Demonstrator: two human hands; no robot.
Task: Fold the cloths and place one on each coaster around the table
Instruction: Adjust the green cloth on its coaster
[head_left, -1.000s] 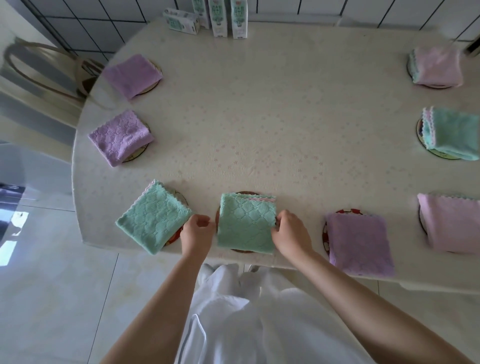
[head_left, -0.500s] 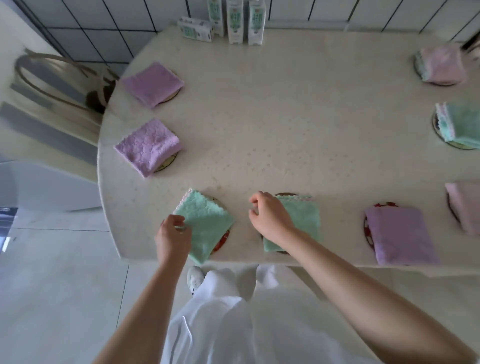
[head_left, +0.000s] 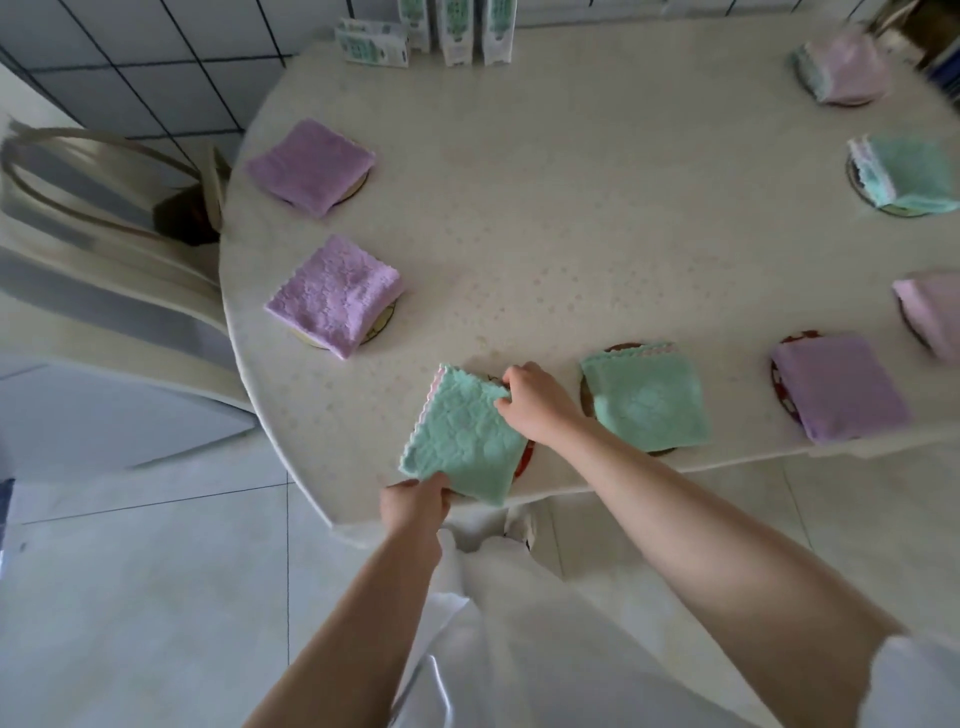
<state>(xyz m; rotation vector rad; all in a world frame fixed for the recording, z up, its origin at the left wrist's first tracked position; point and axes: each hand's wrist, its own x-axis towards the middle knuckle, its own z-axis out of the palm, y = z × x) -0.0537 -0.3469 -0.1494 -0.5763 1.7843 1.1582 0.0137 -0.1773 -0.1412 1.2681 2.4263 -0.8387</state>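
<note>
A folded green cloth (head_left: 460, 434) lies on a red-rimmed coaster (head_left: 525, 454) at the table's near left edge. My left hand (head_left: 415, 504) pinches its near corner and my right hand (head_left: 535, 402) grips its far right corner. To its right a second folded green cloth (head_left: 644, 397) rests on a dark coaster (head_left: 586, 400). Folded purple cloths (head_left: 335, 293) (head_left: 311, 166) (head_left: 839, 387) cover coasters to the left and right. At the right edge are more folded cloths, pink (head_left: 844, 65) (head_left: 935, 312) and green (head_left: 909, 176).
The cream oval table (head_left: 571, 208) stands against a tiled wall. Several green-and-white cartons (head_left: 452, 28) stand at its far edge. A chair (head_left: 104, 208) is at the left side. Pale floor tiles lie below, and my white garment hangs under my arms.
Both hands left the middle green cloth and moved left to the green cloth on the red-rimmed coaster, taking hold of its corners. My head view also shifted left.
</note>
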